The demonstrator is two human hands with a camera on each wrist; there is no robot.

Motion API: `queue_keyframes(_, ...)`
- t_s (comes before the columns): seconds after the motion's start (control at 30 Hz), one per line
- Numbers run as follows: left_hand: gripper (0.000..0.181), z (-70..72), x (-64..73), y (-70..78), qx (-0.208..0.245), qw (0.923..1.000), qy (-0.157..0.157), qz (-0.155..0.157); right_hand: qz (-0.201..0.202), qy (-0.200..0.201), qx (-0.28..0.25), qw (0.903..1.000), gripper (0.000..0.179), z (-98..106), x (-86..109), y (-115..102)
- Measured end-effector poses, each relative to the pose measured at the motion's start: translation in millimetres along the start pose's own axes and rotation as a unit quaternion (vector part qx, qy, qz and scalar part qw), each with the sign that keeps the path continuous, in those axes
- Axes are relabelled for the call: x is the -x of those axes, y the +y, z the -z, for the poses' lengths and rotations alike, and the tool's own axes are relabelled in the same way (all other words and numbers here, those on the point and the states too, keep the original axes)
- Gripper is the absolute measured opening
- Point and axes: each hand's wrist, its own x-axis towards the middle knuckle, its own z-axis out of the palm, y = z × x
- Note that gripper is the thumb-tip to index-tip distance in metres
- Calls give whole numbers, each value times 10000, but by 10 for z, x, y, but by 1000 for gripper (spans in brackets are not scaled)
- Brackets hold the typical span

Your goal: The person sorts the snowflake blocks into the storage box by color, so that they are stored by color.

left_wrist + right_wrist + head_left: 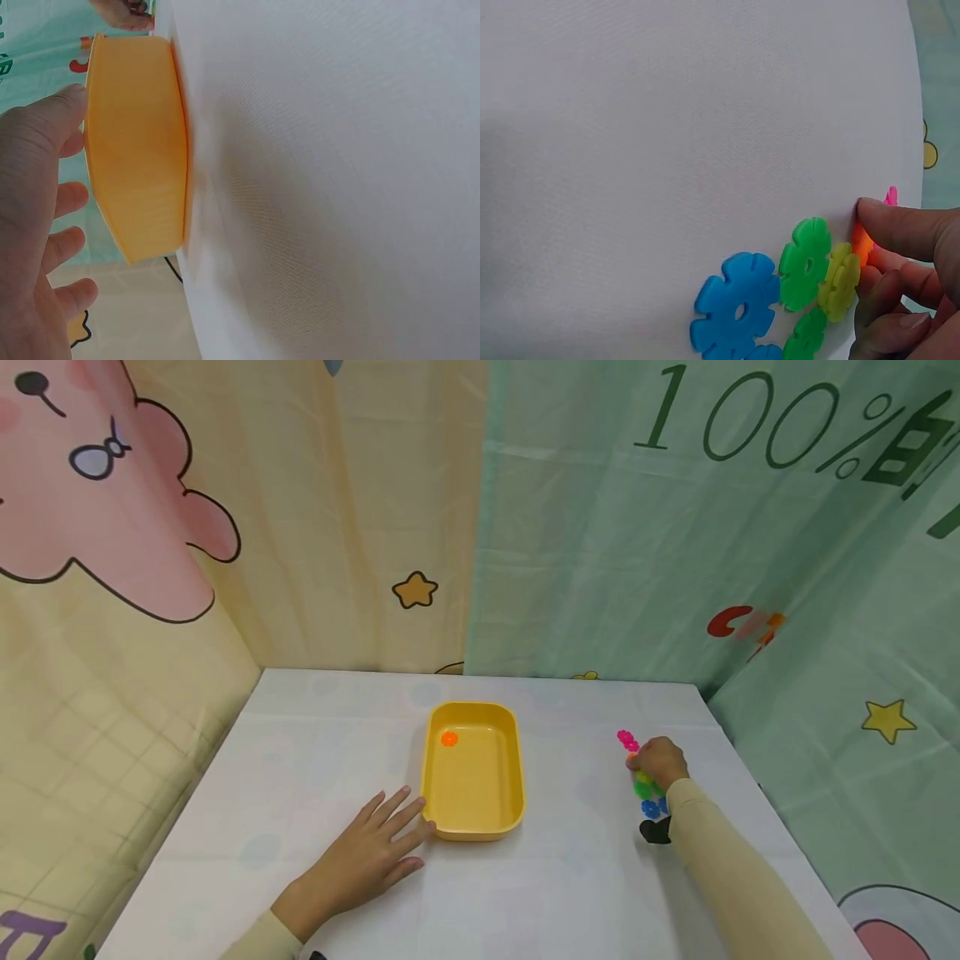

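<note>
My right hand point(662, 762) pinches an orange flower-shaped plastic disc point(861, 244) between thumb and fingers, at the right of the table. Close by on the cloth lie a blue notched disc point(739, 307), a green one point(807, 262), a yellow one point(840, 281) and pink ones point(627, 739). In the head view the hand partly covers this row. A yellow tray point(472, 835) stands at the middle, with one orange disc point(449, 739) inside near its far left corner. My left hand point(365, 858) has its fingers spread, fingertips right at the tray's near left rim.
White cloth covers the table point(570, 893). Behind it hang printed curtains, cream on the left and green point(600, 527) on the right. A black wristband point(656, 832) shows at the right wrist, just below the blue discs.
</note>
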Motion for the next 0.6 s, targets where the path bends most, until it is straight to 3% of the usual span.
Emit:
queue_keyframes(0.37, 49, -5, -7, -12, 19, 10000, -15, -7, -245, -82, -102, 9996, 47, -2, 42, -29)
queue_keyframes(0.6, 49, 3, 1, -6, -9, 10000, -90, 29, -112, -86, -228, 9996, 45, 8, 42, -24)
